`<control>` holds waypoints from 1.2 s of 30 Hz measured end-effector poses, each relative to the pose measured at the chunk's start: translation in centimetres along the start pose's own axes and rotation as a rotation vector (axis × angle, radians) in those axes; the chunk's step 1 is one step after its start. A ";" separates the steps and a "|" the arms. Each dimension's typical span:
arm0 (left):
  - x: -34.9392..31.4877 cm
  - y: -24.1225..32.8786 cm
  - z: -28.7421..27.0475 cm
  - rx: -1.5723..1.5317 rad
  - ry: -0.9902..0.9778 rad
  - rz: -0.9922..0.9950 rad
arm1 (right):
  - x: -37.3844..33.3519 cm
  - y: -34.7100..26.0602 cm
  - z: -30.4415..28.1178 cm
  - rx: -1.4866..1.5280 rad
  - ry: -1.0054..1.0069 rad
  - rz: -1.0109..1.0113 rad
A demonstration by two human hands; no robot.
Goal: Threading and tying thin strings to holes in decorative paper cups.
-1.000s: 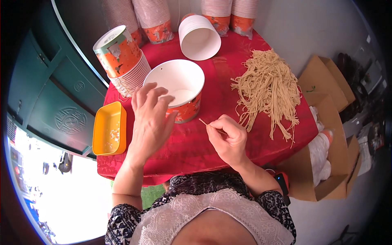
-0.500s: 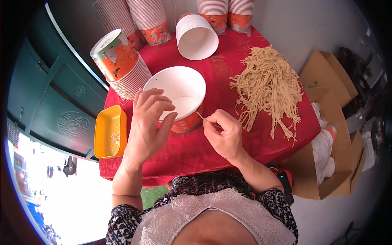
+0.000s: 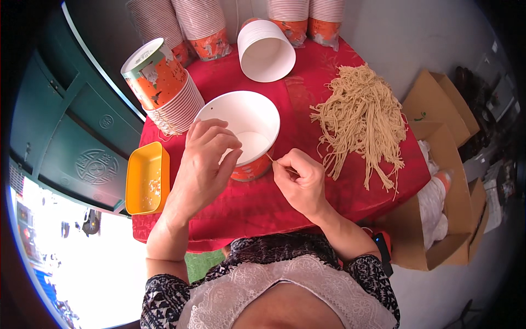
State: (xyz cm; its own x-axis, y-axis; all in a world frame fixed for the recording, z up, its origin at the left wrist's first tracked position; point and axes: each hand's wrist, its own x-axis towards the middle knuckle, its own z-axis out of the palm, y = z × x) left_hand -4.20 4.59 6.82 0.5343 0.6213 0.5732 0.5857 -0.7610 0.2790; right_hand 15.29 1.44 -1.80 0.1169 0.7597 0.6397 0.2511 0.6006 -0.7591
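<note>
A paper bucket (image 3: 249, 118), white inside and orange outside, stands upright on the table in front of me. My left hand (image 3: 207, 159) is over its near left rim, fingers curved and the thumb a little apart from them. I see nothing held in that hand. Close to the bucket's right front side, my right hand (image 3: 300, 178) is closed in a pinch. From its fingertips a short tan cord end (image 3: 269, 157) reaches to the bucket wall just under the rim. A small dark hole shows in the opposite wall.
A heap of tan cords (image 3: 364, 118) lies right on the red tablecloth (image 3: 235, 219). On the left are a yellow tray (image 3: 129, 189) and a stack of upturned buckets (image 3: 156, 77). Another bucket (image 3: 267, 52) lies behind, before wrapped stacks (image 3: 211, 44). Cardboard boxes (image 3: 457, 211) stand right.
My left thumb and forefinger have drawn slightly closer together. The right hand keeps its pinch on the cord at the bucket's side. The whole view has shifted a little.
</note>
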 end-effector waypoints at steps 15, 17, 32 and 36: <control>4.2 -1.7 0.9 -0.216 -0.476 0.008 | 0.6 -0.2 0.1 -0.040 -0.026 -0.027; 4.3 -1.7 0.8 -0.200 -0.497 -0.007 | 0.4 0.0 0.1 -0.025 -0.017 -0.020; 4.3 -1.9 0.7 -0.238 -0.527 -0.031 | 0.3 0.4 0.8 -0.015 0.001 0.076; 4.3 -2.3 0.9 -0.245 -0.526 -0.014 | 0.4 0.5 1.1 -0.019 0.021 0.065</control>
State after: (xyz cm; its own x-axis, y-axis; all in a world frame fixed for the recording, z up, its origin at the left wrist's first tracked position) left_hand -2.73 9.18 7.97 0.7953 0.5930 0.1257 0.4703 -0.7344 0.4894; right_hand 14.44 2.28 -2.04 0.1539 0.7911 0.5921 0.2609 0.5454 -0.7965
